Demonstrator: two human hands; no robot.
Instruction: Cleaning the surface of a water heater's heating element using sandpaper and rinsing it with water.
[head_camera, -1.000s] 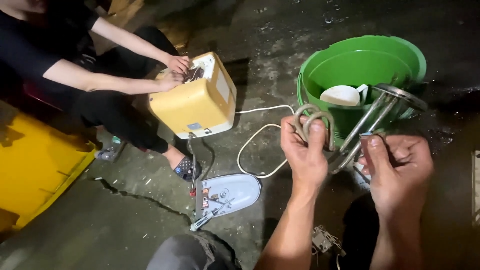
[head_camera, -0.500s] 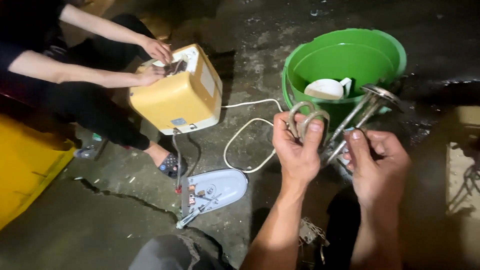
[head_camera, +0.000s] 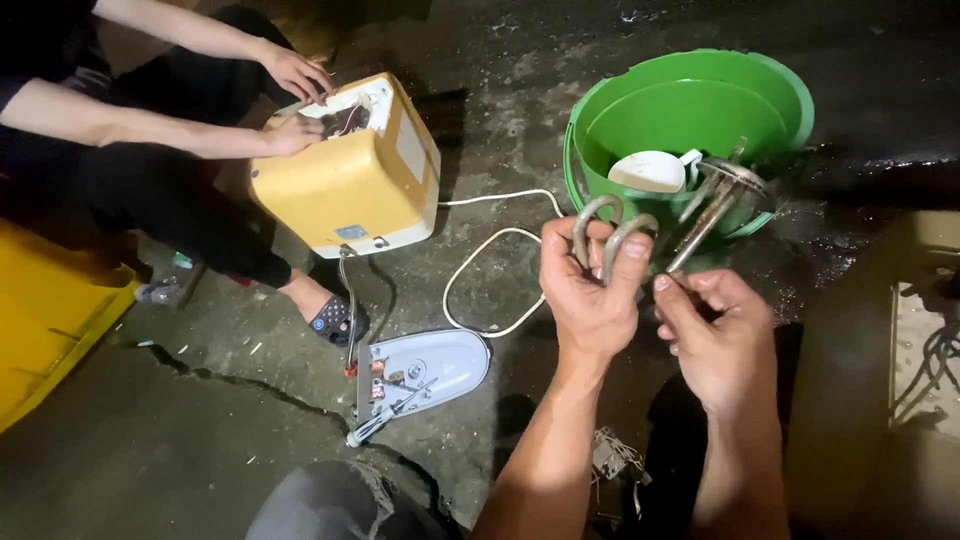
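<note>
My left hand (head_camera: 592, 290) grips the looped end of a metal heating element (head_camera: 700, 215), whose bent tubes rise between my fingers. The element's round flange end points up right, over the rim of a green bucket (head_camera: 775, 95). My right hand (head_camera: 715, 335) pinches the element's straight rods just below the loops. Inside the bucket lies a white plastic scoop (head_camera: 650, 170).
Across from me a seated person has both hands (head_camera: 295, 100) in the open top of a yellow-and-white water heater box (head_camera: 350, 185). A white cable (head_camera: 490, 255) runs from it over the concrete floor. A white oval cover (head_camera: 425, 370) with small parts and a screwdriver lies near my knee (head_camera: 340, 505). A yellow bin (head_camera: 45, 320) stands at the left.
My view has shifted, so everything sits further left in frame. Both my hands keep hold of the heating element and have drawn closer together; the other person's hands keep working in the box.
</note>
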